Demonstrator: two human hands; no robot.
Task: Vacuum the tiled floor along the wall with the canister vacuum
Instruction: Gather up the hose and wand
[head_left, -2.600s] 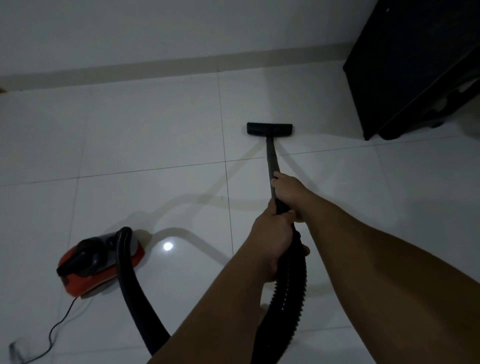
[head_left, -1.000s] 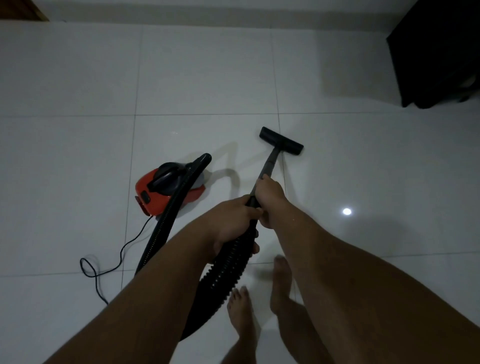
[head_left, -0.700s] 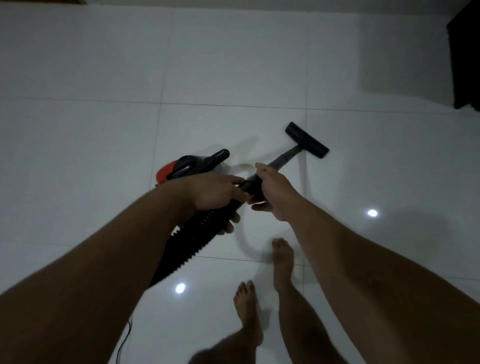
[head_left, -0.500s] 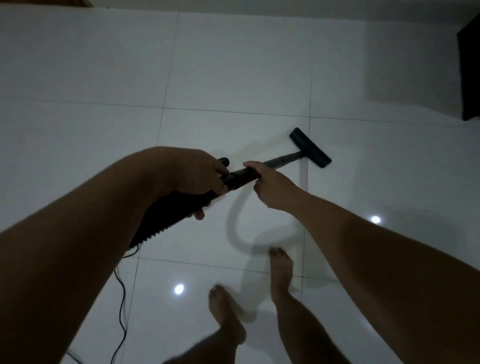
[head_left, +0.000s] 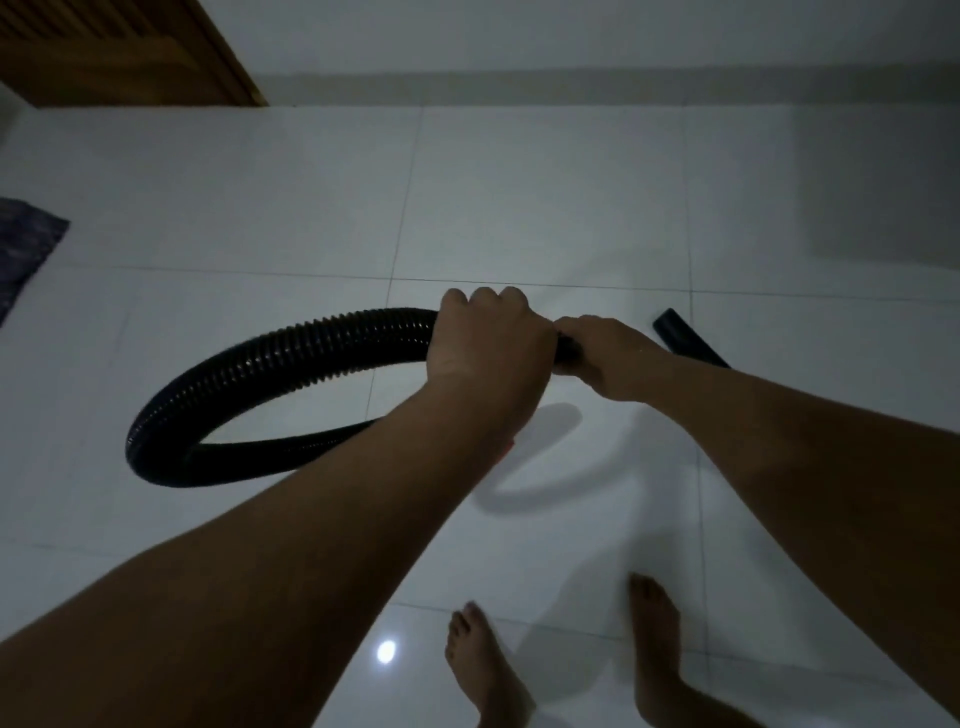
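My left hand (head_left: 485, 338) is closed around the end of the ribbed black hose (head_left: 249, 379), which loops out to the left and back under my left forearm. Right beside it, my right hand (head_left: 605, 358) grips the black wand where it joins the hose. Part of the black floor nozzle (head_left: 685, 338) shows on the white tiles just beyond my right wrist. The red canister is almost fully hidden behind my left forearm; only a red sliver (head_left: 506, 449) shows.
The wall with its grey skirting (head_left: 571, 85) runs across the top. A wooden door (head_left: 119, 52) stands at the top left. A dark mat (head_left: 23, 244) lies at the left edge. My bare feet (head_left: 561, 660) stand on the tiles below.
The view has swung left, losing the dark cabinet and showing the door and mat. My hands have risen and drawn together, and the hose now forms a raised loop.
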